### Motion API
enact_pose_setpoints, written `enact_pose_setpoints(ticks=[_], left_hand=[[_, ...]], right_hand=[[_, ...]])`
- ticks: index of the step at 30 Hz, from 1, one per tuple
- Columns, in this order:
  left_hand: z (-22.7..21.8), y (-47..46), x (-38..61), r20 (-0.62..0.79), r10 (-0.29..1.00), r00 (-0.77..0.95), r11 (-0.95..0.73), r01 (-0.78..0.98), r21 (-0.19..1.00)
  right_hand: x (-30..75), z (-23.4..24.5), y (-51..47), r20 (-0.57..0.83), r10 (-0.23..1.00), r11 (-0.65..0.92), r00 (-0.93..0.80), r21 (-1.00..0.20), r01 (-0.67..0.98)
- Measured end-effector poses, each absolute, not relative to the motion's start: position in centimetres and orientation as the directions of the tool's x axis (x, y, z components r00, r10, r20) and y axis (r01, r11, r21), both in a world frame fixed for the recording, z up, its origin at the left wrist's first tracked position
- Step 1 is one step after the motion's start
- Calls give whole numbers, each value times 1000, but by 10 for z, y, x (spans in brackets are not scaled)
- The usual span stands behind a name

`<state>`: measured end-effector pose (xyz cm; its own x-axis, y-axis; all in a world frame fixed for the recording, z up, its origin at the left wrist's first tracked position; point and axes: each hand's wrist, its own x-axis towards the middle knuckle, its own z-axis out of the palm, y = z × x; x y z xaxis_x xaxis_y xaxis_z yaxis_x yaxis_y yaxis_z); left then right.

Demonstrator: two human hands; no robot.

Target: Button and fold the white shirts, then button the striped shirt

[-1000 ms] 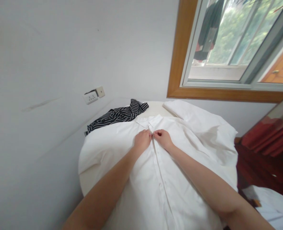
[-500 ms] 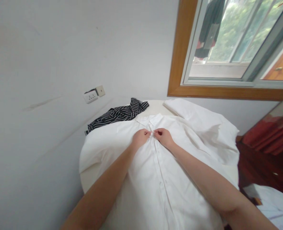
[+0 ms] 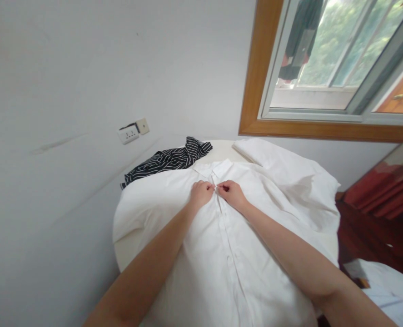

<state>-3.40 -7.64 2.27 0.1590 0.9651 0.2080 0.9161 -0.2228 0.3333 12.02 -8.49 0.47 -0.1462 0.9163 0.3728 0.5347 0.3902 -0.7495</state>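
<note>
White shirt [image 3: 206, 245] gaping slightly wider, left fingers [image 3: 206, 183] and right fingers [image 3: 224, 183] (nearly touching), pinched closed on it

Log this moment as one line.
left hand: pinches shirt front | right hand: pinches shirt front | striped cloth: beyond shirt

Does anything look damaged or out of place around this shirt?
Yes, on the wall: the socket plate shows a dark gap along its top edge, as if badly fitted, and a grayish scuff lies to its left. No damage shows on the shirt.
</note>
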Motion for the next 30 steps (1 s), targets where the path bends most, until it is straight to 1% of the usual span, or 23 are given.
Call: enact_pose_setpoints(ticks=[6,10,12,15,20,22,24,27,30], left_hand=[[15,-73,-32,216,971,103,-175,921,349],[13,-72,-32,221,970,100,-173,923,344],[12,-72,-32,220,969,108,-180,923,341],[10,-71,-32,224,968,110,-183,923,339],[8,-69,-33,228,968,108,-179,931,319],[8,-69,-33,223,969,108,-177,933,313],[8,-69,-34,219,969,116,-181,936,303],[9,-69,-34,212,966,145,-202,938,280],[11,-69,-34,209,966,152,-206,941,269]], right_hand=[[119,9,-87,360,920,381,-155,-731,567],[122,13,-88,340,909,416,-240,-733,537],[125,16,-87,275,914,394,-299,-776,493],[130,19,-85,173,918,320,-357,-854,410],[133,16,-79,110,913,211,-393,-952,224],[131,13,-77,89,921,166,-380,-971,173],[127,9,-76,89,938,153,-335,-973,170],[121,4,-75,111,967,165,-231,-959,229],[117,0,-74,132,974,184,-185,-937,298]])
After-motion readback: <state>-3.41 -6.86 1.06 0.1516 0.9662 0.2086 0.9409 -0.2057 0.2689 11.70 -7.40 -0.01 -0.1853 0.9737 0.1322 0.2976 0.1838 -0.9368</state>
